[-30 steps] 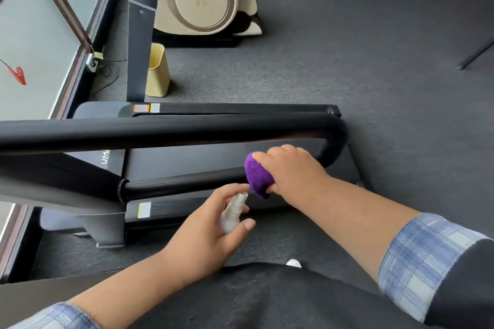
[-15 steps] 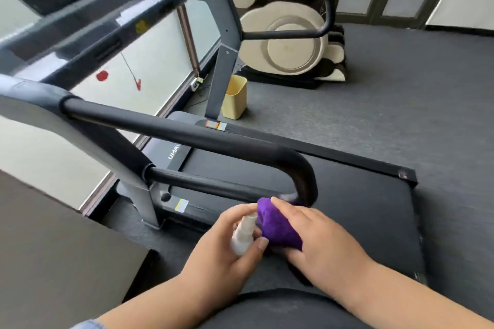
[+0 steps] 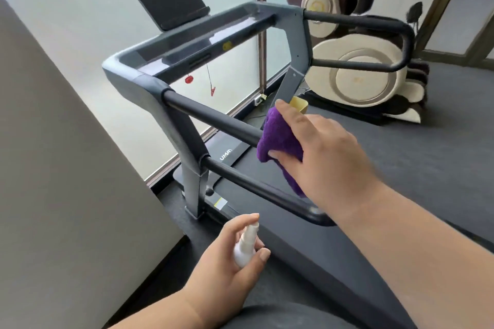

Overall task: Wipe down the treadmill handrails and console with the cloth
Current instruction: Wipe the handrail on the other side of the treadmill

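Far left I see a grey panel [image 3: 66, 168] running down the frame edge; next comes the treadmill console [image 3: 187, 45] with a dark tablet holder [image 3: 171, 0] tilted above it; the near handrail [image 3: 213, 117] juts from the console's left corner toward me; my left hand [image 3: 227, 264] is curled round a small white spray bottle [image 3: 244, 247] below the handrail's lower bar; my right hand [image 3: 320, 152] grips the purple cloth [image 3: 279, 139] wrapped over the upper bar near its outer end; the far handrail [image 3: 374, 21] loops right; beyond it stands a cream massage chair [image 3: 361, 75] on grey carpet.
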